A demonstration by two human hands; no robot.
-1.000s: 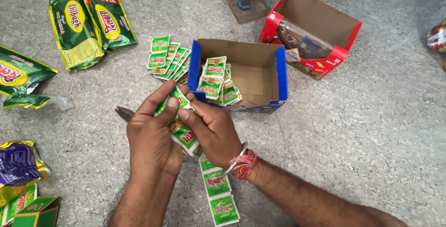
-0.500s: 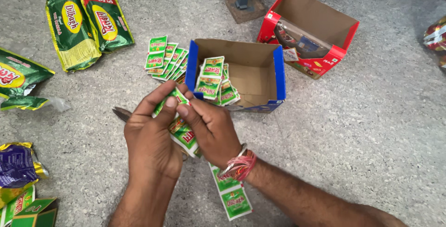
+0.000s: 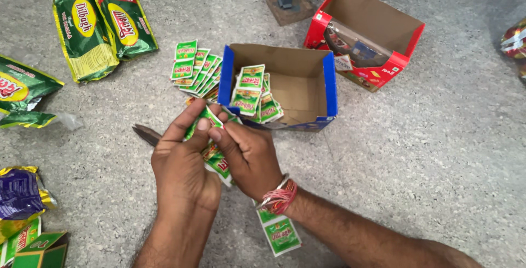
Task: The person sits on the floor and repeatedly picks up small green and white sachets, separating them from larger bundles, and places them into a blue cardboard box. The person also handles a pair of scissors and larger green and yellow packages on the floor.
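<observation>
Both hands work over the floor (image 3: 416, 153), just in front of the blue box (image 3: 285, 90): the left hand (image 3: 183, 166) and right hand (image 3: 249, 155) each have their grip pinched on the green sachet strip (image 3: 211, 136), whose tail hangs under the right wrist to the floor. To part a sachet cleanly, I judge the fingers should pinch close on either side of the seam and pull straight, so no packet rips open. A knife (image 3: 147, 134) lies beside the left hand, loose sachets (image 3: 194, 68) left of the box, and more sachets (image 3: 253, 93) inside it.
</observation>
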